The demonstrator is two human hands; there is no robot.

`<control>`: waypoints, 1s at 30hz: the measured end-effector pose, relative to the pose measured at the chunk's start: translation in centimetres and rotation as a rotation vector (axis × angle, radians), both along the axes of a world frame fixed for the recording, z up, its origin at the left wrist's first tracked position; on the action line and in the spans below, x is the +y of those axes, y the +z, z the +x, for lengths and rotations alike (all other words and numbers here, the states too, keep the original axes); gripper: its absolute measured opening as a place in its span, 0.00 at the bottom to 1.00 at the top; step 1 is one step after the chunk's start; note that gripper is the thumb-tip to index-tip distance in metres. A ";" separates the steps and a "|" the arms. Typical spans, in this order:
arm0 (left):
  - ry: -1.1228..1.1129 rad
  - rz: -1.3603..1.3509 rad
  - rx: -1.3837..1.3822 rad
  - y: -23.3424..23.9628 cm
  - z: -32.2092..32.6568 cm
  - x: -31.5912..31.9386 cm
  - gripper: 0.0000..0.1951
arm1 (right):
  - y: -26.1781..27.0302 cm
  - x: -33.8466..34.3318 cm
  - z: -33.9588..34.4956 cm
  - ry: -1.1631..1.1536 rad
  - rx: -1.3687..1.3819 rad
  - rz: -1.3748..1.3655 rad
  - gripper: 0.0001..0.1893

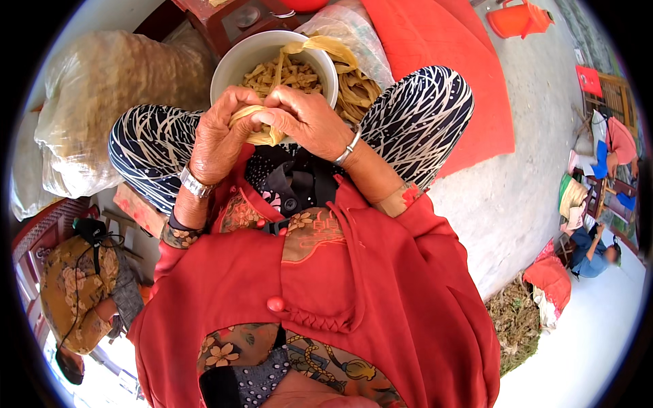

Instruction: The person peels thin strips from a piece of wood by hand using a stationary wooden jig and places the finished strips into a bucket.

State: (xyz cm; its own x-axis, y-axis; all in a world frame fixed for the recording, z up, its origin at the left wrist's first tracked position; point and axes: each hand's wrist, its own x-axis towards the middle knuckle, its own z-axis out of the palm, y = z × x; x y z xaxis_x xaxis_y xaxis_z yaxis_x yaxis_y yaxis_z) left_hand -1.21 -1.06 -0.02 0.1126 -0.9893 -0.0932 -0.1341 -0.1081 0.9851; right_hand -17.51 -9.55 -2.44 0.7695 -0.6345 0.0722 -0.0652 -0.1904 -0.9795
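Note:
Between my two hands is a looped, soft yellow strip (268,136) of thin sheet-like material. My left hand (218,133) pinches its left side, and the fingertips of my right hand (308,125) grip the loop at its upper right. A length of the same strip rises from my fingers past a white bucket (218,76) and over its right rim. Inside the bucket lie many small yellow folded or knotted pieces (301,76). More long loose yellow strips (357,94) hang beside the bucket, near my right knee.
A large clear plastic sack (117,97) of tan pieces stands at left. Red cloth (449,66) covers the floor at right, with an orange-red jug (518,20) beyond. A seated person (81,290) is at lower left; other people (592,255) sit at far right near a dried plant heap (512,326).

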 end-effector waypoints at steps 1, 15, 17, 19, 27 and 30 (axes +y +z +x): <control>0.013 0.036 0.204 -0.1 -0.1 0.1 0.06 | -0.3 0.2 -0.2 -0.003 0.006 0.011 0.19; -0.032 0.089 0.758 -0.8 0.3 0.7 0.17 | -0.9 0.4 -0.6 0.030 -0.056 -0.002 0.17; -0.022 0.102 0.837 0.3 -0.1 0.7 0.19 | -0.4 0.1 -0.7 0.022 -0.097 0.073 0.16; -0.053 0.109 0.813 0.3 0.0 0.9 0.21 | -0.5 0.0 -0.7 0.012 -0.142 0.064 0.15; -0.178 -0.027 0.029 0.2 0.1 0.1 0.21 | -1.0 0.1 -1.1 -0.035 -0.097 0.149 0.17; -0.244 -0.126 -0.005 -0.2 0.0 -0.4 0.23 | -0.6 0.0 -1.0 -0.059 -0.076 0.207 0.17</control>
State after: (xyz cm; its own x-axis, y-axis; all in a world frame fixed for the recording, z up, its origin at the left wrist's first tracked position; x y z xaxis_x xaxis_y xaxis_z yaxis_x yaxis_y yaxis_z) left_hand -1.19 -1.50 -0.20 -0.1305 -0.9909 0.0322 -0.1462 0.0514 0.9879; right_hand -18.56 -9.56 -3.05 0.7282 -0.6853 -0.0078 0.0056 0.0174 -0.9998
